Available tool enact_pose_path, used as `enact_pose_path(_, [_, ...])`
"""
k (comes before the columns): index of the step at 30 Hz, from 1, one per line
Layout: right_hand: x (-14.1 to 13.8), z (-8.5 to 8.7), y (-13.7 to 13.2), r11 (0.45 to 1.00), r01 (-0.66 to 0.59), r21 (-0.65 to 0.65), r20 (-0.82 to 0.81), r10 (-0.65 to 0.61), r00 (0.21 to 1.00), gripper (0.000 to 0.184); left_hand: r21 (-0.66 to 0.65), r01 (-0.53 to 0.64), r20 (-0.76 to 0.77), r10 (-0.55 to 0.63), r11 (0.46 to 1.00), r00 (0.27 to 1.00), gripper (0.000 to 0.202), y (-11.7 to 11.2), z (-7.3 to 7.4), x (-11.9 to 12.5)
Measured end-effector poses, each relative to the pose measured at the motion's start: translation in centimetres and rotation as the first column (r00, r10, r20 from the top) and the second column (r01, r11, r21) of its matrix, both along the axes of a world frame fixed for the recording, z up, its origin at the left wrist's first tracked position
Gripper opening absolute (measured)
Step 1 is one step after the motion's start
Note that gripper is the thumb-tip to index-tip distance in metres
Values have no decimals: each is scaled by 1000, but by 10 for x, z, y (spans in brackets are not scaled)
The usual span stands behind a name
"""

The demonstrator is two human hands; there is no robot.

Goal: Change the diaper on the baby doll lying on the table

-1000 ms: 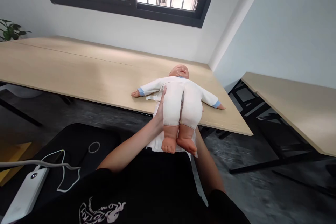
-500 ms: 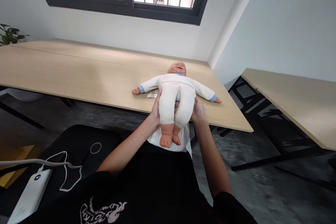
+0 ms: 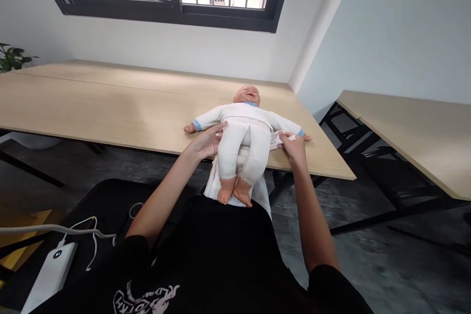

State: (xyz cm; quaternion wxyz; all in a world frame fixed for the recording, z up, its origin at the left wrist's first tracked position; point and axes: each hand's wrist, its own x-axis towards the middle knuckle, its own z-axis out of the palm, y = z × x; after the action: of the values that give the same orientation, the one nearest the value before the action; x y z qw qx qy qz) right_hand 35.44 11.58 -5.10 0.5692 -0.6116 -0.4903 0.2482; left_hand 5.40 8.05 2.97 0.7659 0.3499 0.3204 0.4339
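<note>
The baby doll [image 3: 240, 125] lies face-up at the frame's centre, torso on the tabletop [image 3: 147, 113]. The right hand's [image 3: 295, 148] fingers pinch a thin white flap [image 3: 276, 141]; a gentle, level pull suits it. The left hand's [image 3: 206, 143] fingers curl beside the other hip, their hold unclear.

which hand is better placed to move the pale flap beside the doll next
Right hand, likely: it seems to hold the pale flap beside the doll, while the left hand is at the doll's other side.
</note>
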Motion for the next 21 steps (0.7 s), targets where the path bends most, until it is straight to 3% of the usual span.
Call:
enact_pose_path(3, [14, 1, -8, 999, 42, -17, -45, -43, 998, 39, 147, 28, -133, -8, 989, 991, 24, 0, 5, 6])
enact_pose_path(8, [28, 3, -17, 999, 29, 38, 161, -35, 986, 43, 331, -187, -338, 302, 925, 891, 61, 0, 6, 17])
enact_pose_path(14, [26, 3, -16, 998, 27, 60, 161, -37, 986, 36, 426, -181, -374, 355, 886, 857, 42, 15, -14, 16])
enact_pose_path(16, [25, 3, -16, 997, 39, 73, 164, -51, 985, 34, 509, -190, -363, 409, 839, 837, 35, 25, -26, 12])
enact_pose_path(21, [23, 3, -19, 994, 51, 97, 250, -74, 965, 35, 770, -106, -389, 594, 629, 704, 18, 48, -50, -4])
